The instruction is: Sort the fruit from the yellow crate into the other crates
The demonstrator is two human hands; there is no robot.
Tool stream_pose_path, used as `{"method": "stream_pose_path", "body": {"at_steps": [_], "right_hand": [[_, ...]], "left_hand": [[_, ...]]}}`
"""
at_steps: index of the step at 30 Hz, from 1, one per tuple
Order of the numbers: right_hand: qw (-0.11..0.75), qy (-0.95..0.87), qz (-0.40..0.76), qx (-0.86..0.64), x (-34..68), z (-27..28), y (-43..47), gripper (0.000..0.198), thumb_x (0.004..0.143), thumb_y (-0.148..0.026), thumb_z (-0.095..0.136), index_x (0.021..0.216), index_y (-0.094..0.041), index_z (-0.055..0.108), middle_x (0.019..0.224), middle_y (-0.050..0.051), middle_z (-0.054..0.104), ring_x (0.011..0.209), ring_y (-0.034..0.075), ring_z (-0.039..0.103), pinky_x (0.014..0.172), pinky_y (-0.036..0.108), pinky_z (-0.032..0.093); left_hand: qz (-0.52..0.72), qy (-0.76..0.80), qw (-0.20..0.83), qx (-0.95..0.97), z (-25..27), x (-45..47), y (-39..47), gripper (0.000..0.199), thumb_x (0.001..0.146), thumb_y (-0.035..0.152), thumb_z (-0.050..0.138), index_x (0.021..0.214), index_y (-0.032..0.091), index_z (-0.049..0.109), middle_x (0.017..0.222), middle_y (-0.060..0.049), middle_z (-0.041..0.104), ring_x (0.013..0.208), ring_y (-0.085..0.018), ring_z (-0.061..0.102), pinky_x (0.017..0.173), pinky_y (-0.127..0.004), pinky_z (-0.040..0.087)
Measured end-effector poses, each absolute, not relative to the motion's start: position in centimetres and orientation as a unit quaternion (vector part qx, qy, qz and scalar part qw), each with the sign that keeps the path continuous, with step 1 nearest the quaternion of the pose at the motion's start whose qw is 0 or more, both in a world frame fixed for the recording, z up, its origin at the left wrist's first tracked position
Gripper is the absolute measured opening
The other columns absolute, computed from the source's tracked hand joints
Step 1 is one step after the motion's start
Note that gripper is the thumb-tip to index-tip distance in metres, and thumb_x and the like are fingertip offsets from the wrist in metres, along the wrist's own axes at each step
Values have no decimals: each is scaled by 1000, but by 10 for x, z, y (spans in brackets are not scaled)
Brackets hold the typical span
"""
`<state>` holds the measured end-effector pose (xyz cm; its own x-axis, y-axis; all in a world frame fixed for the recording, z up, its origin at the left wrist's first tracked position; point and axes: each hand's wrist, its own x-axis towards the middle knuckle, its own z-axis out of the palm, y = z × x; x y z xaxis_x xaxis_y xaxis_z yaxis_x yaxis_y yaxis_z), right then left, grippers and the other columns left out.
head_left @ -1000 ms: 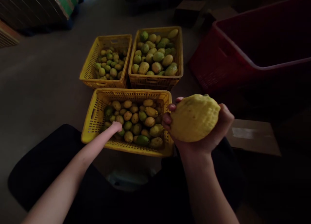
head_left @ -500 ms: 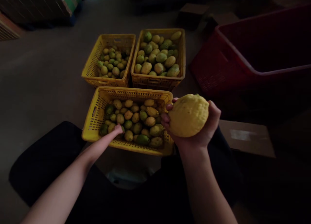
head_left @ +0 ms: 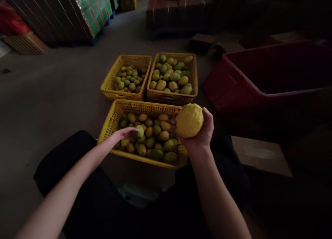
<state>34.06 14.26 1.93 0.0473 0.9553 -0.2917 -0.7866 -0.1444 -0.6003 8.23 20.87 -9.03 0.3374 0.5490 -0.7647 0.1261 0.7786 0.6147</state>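
Note:
A large, bumpy yellow citron (head_left: 190, 120) rests in my right hand (head_left: 201, 140), whose fingers curl around its left side and thumb along its right. My left hand (head_left: 126, 132) is over the left part of the near yellow crate (head_left: 105, 128), its fingers on a small light-green citrus fruit (head_left: 139, 131). Below it lie several more green and yellow fruits (head_left: 156, 154) in the same crate. The undersides of my left fingers are partly hidden.
Two more yellow crates of fruit, the left one (head_left: 111, 80) and the right one (head_left: 195, 78), stand behind the near crate. A big red bin (head_left: 223, 82) is at the right, with a flat cardboard piece (head_left: 261, 154) before it. Wrapped pallet stacks (head_left: 85, 14) stand at the back left.
My left hand has come up from among the fruits with a light-green one at its fingers. My right hand keeps the yellow citron, now farther from the camera. The view has tilted up.

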Motion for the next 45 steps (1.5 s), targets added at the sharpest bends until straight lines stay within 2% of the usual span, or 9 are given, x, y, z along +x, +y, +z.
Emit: {"method": "stream_pose_path", "body": {"at_steps": [6,10,14,17,21,26,35,40,45], "right_hand": [[616,-141,683,-365,307,16,151,41,69,-59,60,85,-21,66,72,5,70,78,27,70,62,39,58],[607,-150,663,-411,272,7,156,36,66,-52,68,83,-21,66,67,3,70,70,26,70,59,37,58],[598,-216,651,-415,245,-6,161,38,66,-56,69,77,-19,69,67,2,70,64,23,68,60,36,57],[641,-324,553,-423,237,-13,164,36,74,-55,64,78,-20,73,77,3,73,73,22,67,71,34,56],[657,-490,383,-425,237,-10,162,29,79,-44,60,92,-23,75,91,4,75,87,25,67,82,38,54],[642,-623,226,-386,243,-5,147,37,69,-40,66,102,-24,74,94,8,75,84,32,69,78,49,55],[675,-592,185,-399,247,-7,136,42,69,-48,64,102,-25,74,93,9,75,84,34,69,77,52,55],[663,-512,288,-463,240,-6,142,34,83,-46,55,105,-25,71,98,5,73,90,27,66,83,41,51],[627,-370,472,-497,235,-6,155,27,82,-43,60,97,-25,70,103,4,72,101,27,64,87,39,52]], "left_hand": [[283,413,786,362,-9,87,222,64,88,55,29,127,13,57,117,-14,68,109,-29,64,93,-45,49],[337,449,720,409,21,91,220,71,84,68,24,113,16,63,109,-13,70,103,-29,65,86,-44,52],[377,507,620,465,9,95,214,57,80,62,33,77,16,66,83,-12,71,88,-27,66,79,-37,53],[440,509,515,532,-1,95,205,41,79,50,43,62,19,64,74,-7,71,82,-23,66,79,-32,51],[529,467,419,571,2,92,187,37,84,40,43,63,20,67,73,-5,71,75,-20,63,75,-30,48],[557,381,363,643,11,85,168,38,91,36,42,71,21,71,75,-6,71,75,-21,64,75,-32,48],[566,381,470,560,16,99,165,37,84,41,48,65,19,72,71,-7,70,71,-21,63,73,-32,47],[539,439,552,460,12,106,175,35,80,39,47,65,18,71,73,-6,71,77,-20,64,77,-30,49],[436,491,691,303,7,100,191,55,86,51,29,88,16,72,82,-9,72,90,-25,67,80,-34,54]]}}
